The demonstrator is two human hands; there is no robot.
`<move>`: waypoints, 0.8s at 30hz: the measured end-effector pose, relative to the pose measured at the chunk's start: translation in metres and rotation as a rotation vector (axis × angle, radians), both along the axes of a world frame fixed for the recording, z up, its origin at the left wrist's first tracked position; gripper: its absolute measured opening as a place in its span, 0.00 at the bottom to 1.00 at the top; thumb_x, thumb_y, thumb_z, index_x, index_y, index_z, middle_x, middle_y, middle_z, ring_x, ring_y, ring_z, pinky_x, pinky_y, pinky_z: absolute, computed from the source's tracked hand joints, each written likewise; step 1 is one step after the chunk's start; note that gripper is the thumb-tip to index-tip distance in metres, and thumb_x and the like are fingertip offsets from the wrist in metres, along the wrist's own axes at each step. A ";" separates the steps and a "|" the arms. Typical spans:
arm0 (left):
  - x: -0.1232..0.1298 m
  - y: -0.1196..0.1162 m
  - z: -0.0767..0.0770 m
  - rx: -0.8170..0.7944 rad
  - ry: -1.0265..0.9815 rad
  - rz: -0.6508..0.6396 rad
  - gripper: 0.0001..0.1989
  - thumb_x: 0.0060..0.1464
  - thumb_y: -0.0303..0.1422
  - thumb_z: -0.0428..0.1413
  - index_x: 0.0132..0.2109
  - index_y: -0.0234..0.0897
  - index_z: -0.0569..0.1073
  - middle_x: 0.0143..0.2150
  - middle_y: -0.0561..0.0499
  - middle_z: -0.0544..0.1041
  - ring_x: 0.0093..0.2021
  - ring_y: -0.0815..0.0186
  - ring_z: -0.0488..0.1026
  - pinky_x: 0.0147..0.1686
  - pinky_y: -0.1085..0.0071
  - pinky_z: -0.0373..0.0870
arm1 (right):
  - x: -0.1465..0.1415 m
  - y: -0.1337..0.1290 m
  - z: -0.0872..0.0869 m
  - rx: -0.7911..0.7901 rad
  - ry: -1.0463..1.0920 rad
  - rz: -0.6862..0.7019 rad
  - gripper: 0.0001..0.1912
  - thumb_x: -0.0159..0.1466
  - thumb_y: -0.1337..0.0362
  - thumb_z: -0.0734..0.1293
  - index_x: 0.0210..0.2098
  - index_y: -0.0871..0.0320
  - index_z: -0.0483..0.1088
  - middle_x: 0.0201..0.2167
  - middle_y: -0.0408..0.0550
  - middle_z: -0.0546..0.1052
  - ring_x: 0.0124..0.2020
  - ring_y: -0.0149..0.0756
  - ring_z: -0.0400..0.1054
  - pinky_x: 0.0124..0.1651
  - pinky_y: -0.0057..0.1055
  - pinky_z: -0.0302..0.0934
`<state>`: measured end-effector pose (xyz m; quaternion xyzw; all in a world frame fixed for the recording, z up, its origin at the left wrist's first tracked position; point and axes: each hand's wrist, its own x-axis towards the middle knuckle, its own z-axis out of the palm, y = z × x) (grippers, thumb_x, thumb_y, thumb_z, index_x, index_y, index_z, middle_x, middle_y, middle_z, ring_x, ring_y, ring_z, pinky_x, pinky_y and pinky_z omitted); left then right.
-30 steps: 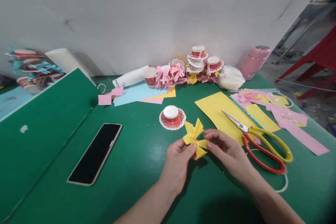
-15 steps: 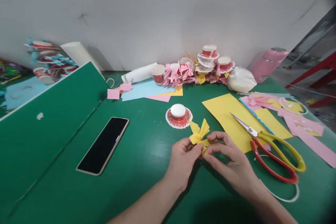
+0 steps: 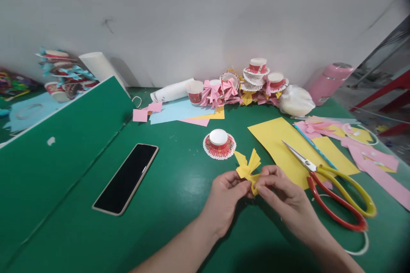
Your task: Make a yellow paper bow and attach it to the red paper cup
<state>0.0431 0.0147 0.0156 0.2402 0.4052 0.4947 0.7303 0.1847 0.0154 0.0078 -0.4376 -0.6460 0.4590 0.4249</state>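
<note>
A folded yellow paper bow point(image 3: 246, 168) is held up just above the green table, its pointed ends fanned away from me. My left hand point(image 3: 226, 194) pinches it at the left, thumb against fingers. My right hand point(image 3: 285, 196) has its thumb and fingertips closed on the lower right part of the bow. Some of the paper is hidden behind the fingers. Beyond my hands, a small hat made from a paper cup point(image 3: 219, 143), with a white top and a fringed red-and-white brim, rests on the table.
Large scissors point(image 3: 323, 175) with red and yellow handles lie at right on yellow paper point(image 3: 267, 130), beside a blue pencil point(image 3: 315, 146). A phone point(image 3: 126, 179) lies left, near a green divider point(image 3: 80, 123). Decorated cups point(image 3: 258, 66), a plastic bag point(image 3: 296, 100) and a pink bottle point(image 3: 331, 83) line the wall.
My right fingers have closed in on the lower part of the yellow bow. The whole view has shifted slightly; the cup hat and scissors lie as before.
</note>
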 end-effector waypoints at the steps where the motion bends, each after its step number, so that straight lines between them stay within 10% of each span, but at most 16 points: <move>1: 0.000 0.000 0.000 0.000 0.002 -0.005 0.06 0.42 0.28 0.60 0.31 0.29 0.75 0.27 0.51 0.73 0.26 0.74 0.65 0.30 0.74 0.60 | 0.001 0.000 0.000 0.002 -0.015 0.001 0.06 0.60 0.61 0.63 0.29 0.54 0.71 0.31 0.46 0.63 0.37 0.36 0.61 0.38 0.31 0.62; 24: 0.000 0.000 -0.006 -0.014 0.049 0.098 0.07 0.40 0.30 0.62 0.25 0.31 0.72 0.20 0.53 0.73 0.21 0.73 0.66 0.28 0.74 0.63 | -0.009 0.001 -0.002 0.031 0.066 -0.075 0.05 0.58 0.64 0.65 0.27 0.55 0.71 0.32 0.46 0.66 0.35 0.34 0.64 0.35 0.30 0.65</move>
